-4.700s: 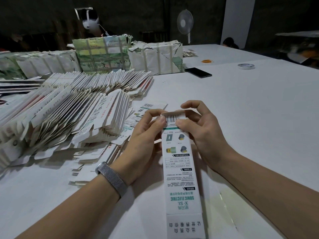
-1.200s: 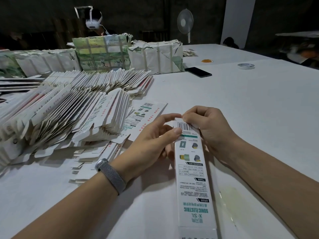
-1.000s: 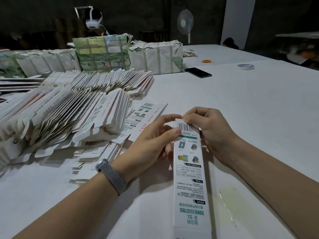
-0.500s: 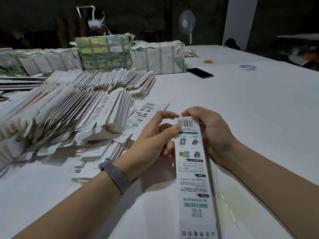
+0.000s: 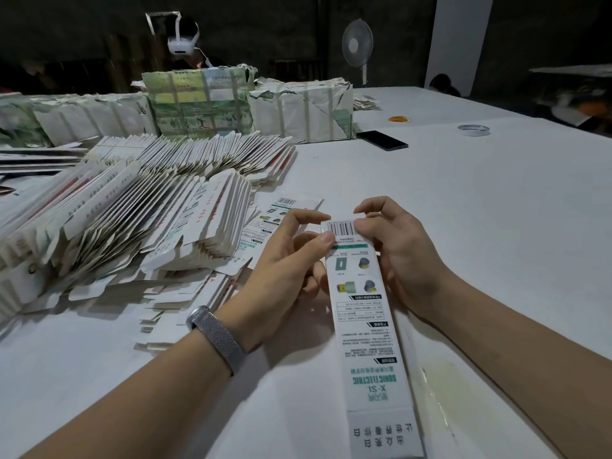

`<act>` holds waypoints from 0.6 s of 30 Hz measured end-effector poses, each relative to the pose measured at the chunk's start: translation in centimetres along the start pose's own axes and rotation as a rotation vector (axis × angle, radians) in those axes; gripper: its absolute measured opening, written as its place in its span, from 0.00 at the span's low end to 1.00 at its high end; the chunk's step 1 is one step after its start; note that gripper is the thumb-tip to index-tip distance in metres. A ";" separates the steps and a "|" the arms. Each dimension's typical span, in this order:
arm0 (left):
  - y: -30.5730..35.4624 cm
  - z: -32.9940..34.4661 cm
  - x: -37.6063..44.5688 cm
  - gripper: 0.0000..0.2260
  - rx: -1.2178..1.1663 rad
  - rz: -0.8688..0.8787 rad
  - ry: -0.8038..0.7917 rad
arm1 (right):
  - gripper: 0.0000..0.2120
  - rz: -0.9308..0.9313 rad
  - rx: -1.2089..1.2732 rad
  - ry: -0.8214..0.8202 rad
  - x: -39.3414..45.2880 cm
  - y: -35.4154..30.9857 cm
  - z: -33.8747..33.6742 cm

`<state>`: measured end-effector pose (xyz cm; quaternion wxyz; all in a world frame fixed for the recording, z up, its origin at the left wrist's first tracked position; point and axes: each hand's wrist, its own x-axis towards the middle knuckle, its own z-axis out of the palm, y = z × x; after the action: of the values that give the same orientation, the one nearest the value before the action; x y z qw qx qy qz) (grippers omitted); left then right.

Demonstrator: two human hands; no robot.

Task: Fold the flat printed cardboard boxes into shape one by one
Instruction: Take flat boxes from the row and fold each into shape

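As both hands (image 5: 334, 260) grip, box (image 5: 367, 329) formed

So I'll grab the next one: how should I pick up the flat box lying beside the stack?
Pinch the flat box at its far barcode end, coming from its right, where bare table lies; the stack of flat boxes crowds its left.

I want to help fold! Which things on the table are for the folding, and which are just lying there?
For the folding:
box, held by left hand and right hand
flat boxes
wrapped bundles

Just lying there:
phone
tape roll
rubber bands
fan
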<state>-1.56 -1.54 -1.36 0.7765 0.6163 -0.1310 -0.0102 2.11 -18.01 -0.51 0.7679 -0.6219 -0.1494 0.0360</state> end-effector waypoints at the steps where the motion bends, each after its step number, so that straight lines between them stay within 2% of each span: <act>1: 0.0 0.0 0.1 0.10 -0.003 0.002 0.006 | 0.05 -0.008 0.000 0.001 0.0 0.0 0.0; 6: -0.3 -0.3 0.2 0.05 -0.011 0.005 0.013 | 0.04 -0.026 -0.006 0.003 -0.1 0.0 -0.2; 10: -0.4 -0.5 0.2 0.04 -0.013 -0.003 0.002 | 0.12 -0.035 0.005 0.013 -0.2 -0.1 -0.3; 18: -0.3 -0.2 0.3 0.07 -0.004 -0.021 0.033 | 0.13 -0.032 0.008 0.024 -0.1 -0.2 -0.3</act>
<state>-1.18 -1.49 -1.66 0.7797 0.6160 -0.1118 -0.0084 2.07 -18.39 -0.38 0.7724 -0.6169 -0.1501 0.0171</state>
